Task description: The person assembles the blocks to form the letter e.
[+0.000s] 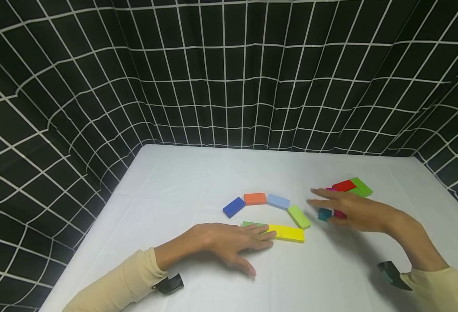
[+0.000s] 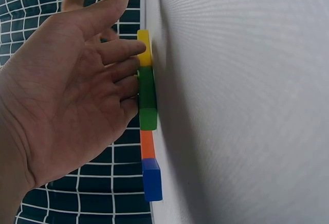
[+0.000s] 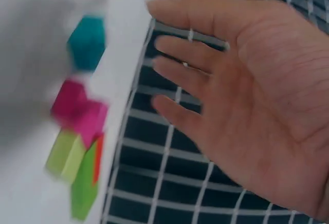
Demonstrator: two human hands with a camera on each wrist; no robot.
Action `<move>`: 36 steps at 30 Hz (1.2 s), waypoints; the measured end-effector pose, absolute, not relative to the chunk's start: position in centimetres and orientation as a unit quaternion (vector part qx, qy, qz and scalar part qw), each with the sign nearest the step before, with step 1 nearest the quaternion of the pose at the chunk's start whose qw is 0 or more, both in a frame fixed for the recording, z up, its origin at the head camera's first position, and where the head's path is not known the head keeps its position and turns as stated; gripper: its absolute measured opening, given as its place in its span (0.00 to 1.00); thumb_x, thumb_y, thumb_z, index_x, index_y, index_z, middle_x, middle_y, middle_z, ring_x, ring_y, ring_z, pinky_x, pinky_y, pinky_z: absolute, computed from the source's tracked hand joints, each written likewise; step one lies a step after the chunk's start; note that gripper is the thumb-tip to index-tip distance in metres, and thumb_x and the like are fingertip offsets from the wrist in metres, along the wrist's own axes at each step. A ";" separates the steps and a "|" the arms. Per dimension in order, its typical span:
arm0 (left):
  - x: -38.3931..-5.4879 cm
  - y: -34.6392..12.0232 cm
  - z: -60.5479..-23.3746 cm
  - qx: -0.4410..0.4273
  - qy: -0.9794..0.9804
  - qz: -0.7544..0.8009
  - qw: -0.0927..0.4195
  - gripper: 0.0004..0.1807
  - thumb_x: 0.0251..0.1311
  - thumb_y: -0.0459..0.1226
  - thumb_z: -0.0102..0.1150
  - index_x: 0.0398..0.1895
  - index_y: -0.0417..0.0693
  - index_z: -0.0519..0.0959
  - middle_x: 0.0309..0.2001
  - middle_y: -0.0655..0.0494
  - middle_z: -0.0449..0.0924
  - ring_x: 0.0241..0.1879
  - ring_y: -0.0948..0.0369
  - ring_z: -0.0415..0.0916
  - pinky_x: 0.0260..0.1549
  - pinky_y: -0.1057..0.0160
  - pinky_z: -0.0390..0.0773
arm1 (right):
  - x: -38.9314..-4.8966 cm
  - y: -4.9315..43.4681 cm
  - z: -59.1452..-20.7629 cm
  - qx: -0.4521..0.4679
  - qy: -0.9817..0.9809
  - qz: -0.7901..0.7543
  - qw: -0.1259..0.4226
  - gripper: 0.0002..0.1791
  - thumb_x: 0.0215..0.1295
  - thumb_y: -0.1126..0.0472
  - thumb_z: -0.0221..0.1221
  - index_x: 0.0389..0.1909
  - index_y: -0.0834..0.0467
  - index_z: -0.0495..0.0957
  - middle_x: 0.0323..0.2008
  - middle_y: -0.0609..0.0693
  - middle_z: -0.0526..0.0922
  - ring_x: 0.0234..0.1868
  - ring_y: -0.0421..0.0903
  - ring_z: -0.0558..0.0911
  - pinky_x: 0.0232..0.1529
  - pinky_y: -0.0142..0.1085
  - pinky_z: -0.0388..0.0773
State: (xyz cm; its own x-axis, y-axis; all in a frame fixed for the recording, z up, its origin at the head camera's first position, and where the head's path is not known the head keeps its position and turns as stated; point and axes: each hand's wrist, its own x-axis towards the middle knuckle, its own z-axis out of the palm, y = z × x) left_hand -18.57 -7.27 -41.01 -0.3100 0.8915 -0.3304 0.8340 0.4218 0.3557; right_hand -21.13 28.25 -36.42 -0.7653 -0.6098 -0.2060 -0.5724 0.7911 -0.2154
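My left hand (image 1: pixel 229 242) lies palm down with straight fingers, its fingertips on a green block (image 2: pixel 147 93) and the near end of a yellow block (image 1: pixel 290 233). Those two blocks form a straight row. Behind them an arc runs through a blue block (image 1: pixel 234 207), an orange block (image 1: pixel 255 199), a light blue block (image 1: pixel 278 201) and a lime block (image 1: pixel 299 217). Over a loose group of blocks on the right hovers my right hand (image 1: pixel 355 211), fingers extended and holding nothing. Beneath it are a teal block (image 3: pixel 87 43) and magenta blocks (image 3: pixel 88 121), partly hidden in the head view.
Just beyond the right hand, a red block (image 1: pixel 343 186) and green block (image 1: pixel 362 187) lie together. The white table (image 1: pixel 190 173) carries everything. A black curtain with a white grid (image 1: pixel 237 78) surrounds its back and sides. Dark wrist straps (image 1: pixel 169 284) hang by both sleeves.
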 end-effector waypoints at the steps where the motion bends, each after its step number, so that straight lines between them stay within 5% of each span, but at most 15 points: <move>1: -18.6 -7.3 -41.0 0.534 0.807 0.058 0.244 0.46 0.71 0.63 0.55 0.85 0.55 0.54 0.87 0.61 0.40 0.87 0.59 0.35 0.85 0.56 0.47 | -20.5 27.7 -36.2 -0.323 0.931 -0.072 0.153 0.35 0.65 0.59 0.70 0.74 0.45 0.74 0.78 0.61 0.67 0.74 0.69 0.71 0.63 0.60 0.80; 10: -18.6 -7.3 -41.2 0.536 0.804 0.068 0.248 0.46 0.72 0.63 0.55 0.85 0.55 0.54 0.87 0.59 0.40 0.87 0.59 0.35 0.85 0.56 0.46 | -18.1 24.9 -35.6 -0.275 0.907 -0.100 0.302 0.48 0.54 0.70 0.74 0.73 0.30 0.72 0.83 0.53 0.58 0.79 0.71 0.62 0.62 0.60 0.81; 15: -18.6 -7.4 -41.1 0.534 0.806 0.068 0.245 0.46 0.72 0.63 0.55 0.85 0.55 0.54 0.87 0.59 0.41 0.87 0.59 0.36 0.85 0.57 0.46 | -18.1 23.9 -35.7 -0.271 0.909 -0.079 0.306 0.47 0.52 0.74 0.73 0.68 0.29 0.77 0.82 0.52 0.63 0.79 0.68 0.65 0.64 0.59 0.81; 28: -18.4 -7.7 -40.5 0.522 0.814 0.064 0.246 0.45 0.72 0.63 0.55 0.85 0.57 0.53 0.87 0.62 0.41 0.87 0.60 0.36 0.85 0.57 0.47 | -18.2 22.0 -35.8 -0.247 0.918 -0.029 0.307 0.43 0.50 0.68 0.77 0.66 0.32 0.80 0.81 0.53 0.64 0.78 0.81 0.54 0.47 0.56 0.87; 36: -18.3 -7.4 -40.5 0.521 0.815 0.071 0.245 0.46 0.72 0.63 0.54 0.85 0.59 0.51 0.87 0.64 0.43 0.87 0.62 0.37 0.85 0.59 0.49 | -18.2 22.0 -36.0 -0.233 0.916 -0.039 0.323 0.44 0.49 0.73 0.75 0.65 0.34 0.80 0.81 0.52 0.65 0.77 0.71 0.64 0.34 0.34 0.84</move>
State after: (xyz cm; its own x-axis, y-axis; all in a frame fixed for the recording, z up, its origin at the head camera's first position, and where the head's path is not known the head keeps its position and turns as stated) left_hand -18.30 -7.41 -40.51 -0.3376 0.8831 -0.3258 0.8140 0.4478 0.3701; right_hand -18.19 22.01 -35.97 -0.6828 -0.4522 -0.5738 -0.4014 0.8885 -0.2224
